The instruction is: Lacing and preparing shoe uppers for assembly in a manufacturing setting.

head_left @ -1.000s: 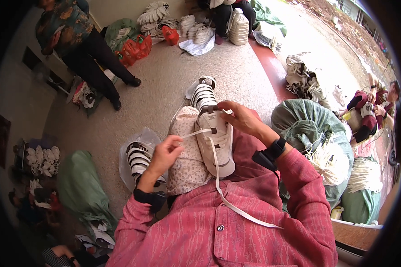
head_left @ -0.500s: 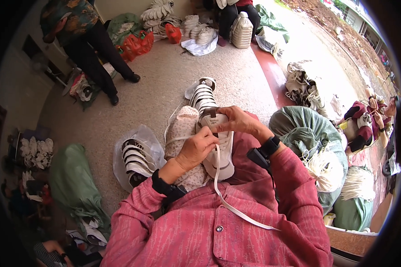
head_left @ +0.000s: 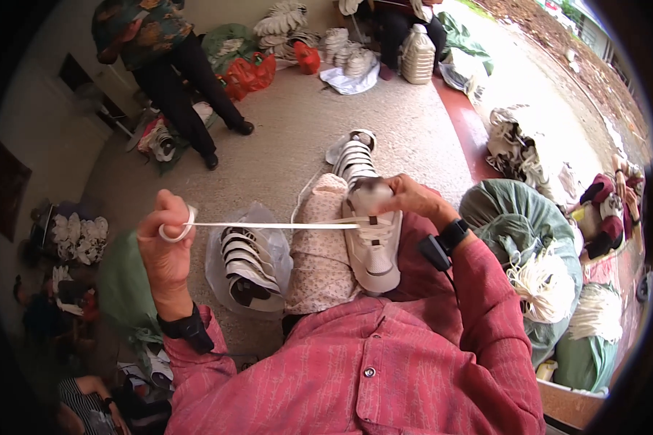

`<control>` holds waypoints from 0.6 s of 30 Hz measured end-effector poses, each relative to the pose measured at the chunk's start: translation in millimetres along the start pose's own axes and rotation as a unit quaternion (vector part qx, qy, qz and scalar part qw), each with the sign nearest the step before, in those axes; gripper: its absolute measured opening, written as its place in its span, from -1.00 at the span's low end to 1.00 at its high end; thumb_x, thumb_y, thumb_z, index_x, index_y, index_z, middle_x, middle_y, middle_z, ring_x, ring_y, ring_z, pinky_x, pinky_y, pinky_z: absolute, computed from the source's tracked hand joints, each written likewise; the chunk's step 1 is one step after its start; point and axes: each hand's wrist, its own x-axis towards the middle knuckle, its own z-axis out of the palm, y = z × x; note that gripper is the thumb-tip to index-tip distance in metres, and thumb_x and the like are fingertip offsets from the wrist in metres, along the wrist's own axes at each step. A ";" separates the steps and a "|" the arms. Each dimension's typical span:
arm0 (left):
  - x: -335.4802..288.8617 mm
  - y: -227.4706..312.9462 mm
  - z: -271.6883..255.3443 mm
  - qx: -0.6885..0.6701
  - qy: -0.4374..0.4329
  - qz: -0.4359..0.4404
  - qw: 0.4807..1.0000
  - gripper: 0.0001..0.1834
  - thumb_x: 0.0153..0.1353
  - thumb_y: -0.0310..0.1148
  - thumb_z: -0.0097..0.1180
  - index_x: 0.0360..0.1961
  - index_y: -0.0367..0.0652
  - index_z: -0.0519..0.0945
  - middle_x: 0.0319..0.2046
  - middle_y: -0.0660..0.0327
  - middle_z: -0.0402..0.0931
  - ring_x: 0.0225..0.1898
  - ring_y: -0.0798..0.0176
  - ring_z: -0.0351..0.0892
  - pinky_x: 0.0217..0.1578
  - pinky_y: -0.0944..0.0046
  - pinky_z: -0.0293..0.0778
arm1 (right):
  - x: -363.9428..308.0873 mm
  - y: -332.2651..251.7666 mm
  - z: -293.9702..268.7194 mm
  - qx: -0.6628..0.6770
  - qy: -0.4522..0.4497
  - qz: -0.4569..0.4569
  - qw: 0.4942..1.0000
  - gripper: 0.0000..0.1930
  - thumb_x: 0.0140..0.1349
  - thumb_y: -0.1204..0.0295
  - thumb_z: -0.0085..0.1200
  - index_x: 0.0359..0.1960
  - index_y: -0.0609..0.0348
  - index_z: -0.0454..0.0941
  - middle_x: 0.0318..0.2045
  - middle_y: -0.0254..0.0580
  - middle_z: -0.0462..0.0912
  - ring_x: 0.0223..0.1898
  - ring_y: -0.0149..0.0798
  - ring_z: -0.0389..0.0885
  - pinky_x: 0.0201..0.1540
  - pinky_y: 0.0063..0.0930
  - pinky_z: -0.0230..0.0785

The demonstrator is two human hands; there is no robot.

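The two hands are well apart, on either side of the shoe's upper end. The left hand [head_left: 167, 228], out to the left of the white shoe [head_left: 377, 250], is closed, with a loop of flat white lace [head_left: 276, 225] wrapped around its fingers. The lace runs straight and taut from there to the shoe's eyelet area. The right hand [head_left: 410, 197] is clamped on the shoe at its dark-trimmed end; blur hides exactly how its fingertips sit.

The shoe lies on the person's lap, its rounded toe toward the body, partly over a flower-patterned cloth [head_left: 319, 272] just to its left. It should handle as light and fairly soft, stiffer at the toe, and likely to skew under a one-sided pull, so the firm rim by the dark trim seems a sound place to hold it. The lace looks limp when slack and perhaps a little slippery; a wrap around the fingers should grip better than a pinch.

Just beyond the shoe is a nested stack of white and dark shoe pieces [head_left: 355, 159]. Left of the shoe, another nested stack [head_left: 248, 264] sits in a clear plastic bag [head_left: 218, 279] on the floor [head_left: 268, 156]. Right of the shoe stands a bulging green sack [head_left: 497, 206] with a bundle of white laces [head_left: 540, 286] against it. Farther beyond the shoe, to the left, a person [head_left: 185, 87] stands in dark trousers.
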 end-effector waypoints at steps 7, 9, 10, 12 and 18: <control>-19.8 45.6 -30.9 -0.187 0.003 0.116 0.976 -0.75 0.20 -0.15 0.19 -0.43 -0.10 0.56 -0.47 0.38 0.19 -0.46 0.40 0.17 -0.48 0.44 0.14 | -5.4 -15.3 5.3 -0.098 -0.001 0.039 0.994 -0.57 -0.06 0.39 0.43 -0.14 0.29 0.62 -0.32 -0.37 0.66 -0.27 -0.49 0.54 -0.12 -0.57 0.40; -23.8 50.1 -28.4 -0.243 -0.007 0.090 0.966 -0.74 0.23 -0.16 0.16 -0.41 -0.14 0.55 -0.48 0.36 0.21 -0.46 0.41 0.19 -0.49 0.45 0.16 | -3.1 -4.7 10.1 -0.042 0.033 0.029 0.998 -0.58 -0.05 0.40 0.42 -0.14 0.32 0.61 -0.34 -0.35 0.66 -0.31 -0.50 0.56 -0.17 -0.59 0.43; -23.2 52.4 -24.7 -0.301 -0.019 0.060 0.952 -0.74 0.26 -0.18 0.13 -0.38 -0.17 0.55 -0.49 0.34 0.23 -0.46 0.41 0.21 -0.50 0.46 0.19 | -4.1 -1.7 11.0 -0.044 0.033 0.030 0.998 -0.58 -0.05 0.40 0.42 -0.14 0.32 0.61 -0.34 -0.35 0.66 -0.31 -0.50 0.56 -0.17 -0.59 0.43; -19.8 47.9 -10.5 -0.346 -0.032 0.023 0.937 -0.72 0.31 -0.21 0.07 -0.26 -0.25 0.55 -0.57 0.33 0.25 -0.54 0.45 0.22 -0.57 0.47 0.21 | -5.1 0.2 15.7 0.012 0.057 0.016 0.998 -0.59 -0.03 0.41 0.41 -0.13 0.31 0.61 -0.33 -0.34 0.66 -0.31 -0.51 0.57 -0.18 -0.61 0.44; 8.2 -44.8 75.3 0.130 -0.088 -0.128 0.979 -0.74 0.33 -0.31 0.06 -0.13 -0.27 0.63 -0.59 0.41 0.35 -0.54 0.57 0.29 -0.57 0.51 0.15 | -2.4 -2.0 16.9 0.011 0.045 0.043 0.998 -0.61 0.04 0.41 0.35 -0.09 0.30 0.58 -0.33 -0.34 0.67 -0.31 -0.52 0.57 -0.19 -0.63 0.43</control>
